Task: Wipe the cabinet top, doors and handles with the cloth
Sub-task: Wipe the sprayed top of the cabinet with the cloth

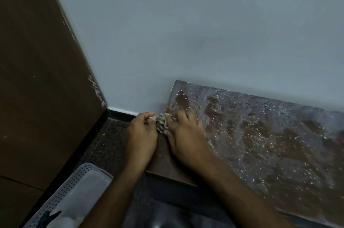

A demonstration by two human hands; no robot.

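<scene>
You have the cloth bunched small between both hands at the left end of the cabinet top. Your left hand pinches one end; your right hand lies over the other with fingers curled round it, so each grip looks narrow and holding cloth. Foamy streaks cover most of the top to your right. To my eye, you should shake the cloth out flatter before wiping, press with an open palm, and work in overlapping strokes from the wall edge toward you. The white basket sits on the floor to your left.
</scene>
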